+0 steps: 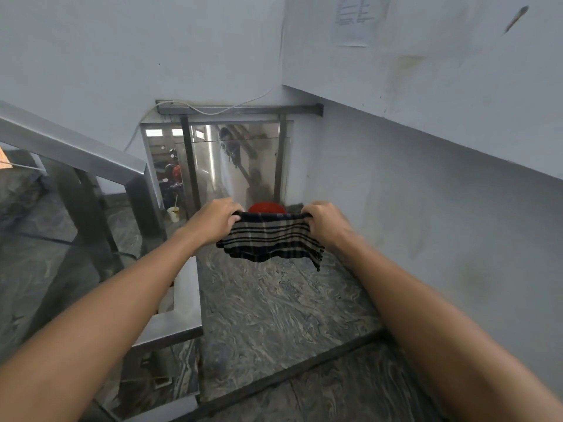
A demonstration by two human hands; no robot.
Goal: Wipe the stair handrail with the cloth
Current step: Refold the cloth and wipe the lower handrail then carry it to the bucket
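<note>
**Striped cloth held taut, rail not yet touched**

Striped in dark navy and beige, the cloth (269,239) hangs stretched in mid-air between the person's two hands, above the marbled stone landing (274,309). The left hand (213,220) pinches its upper left corner with curled fingers; the right hand (327,222) bunches the upper right corner the same way. Each grip is closed tight on fabric, and the lower edge droops free.

The stainless steel handrail (70,147) runs down on the person's left, well apart from the cloth, capping a glass panel (45,254). Nothing of the cloth touches metal, so I judge the wiping itself has not begun: this looks like readying or spreading the cloth. The next move would call for swinging the cloth leftward, probably gathering it into one hand, and laying it flat on the rail's top face before drawing it along.

A red round object (267,207) peeks over the cloth's top edge; most of it is hidden, so I cannot say what it is. A small pale cup (173,213) stands on the floor near the rail post. The mirrored panel (231,159) beyond shows smeared reflections too blurred to read, as is the paper (356,19) taped to the wall. The rail's upper run is cut off at the left edge.
</note>
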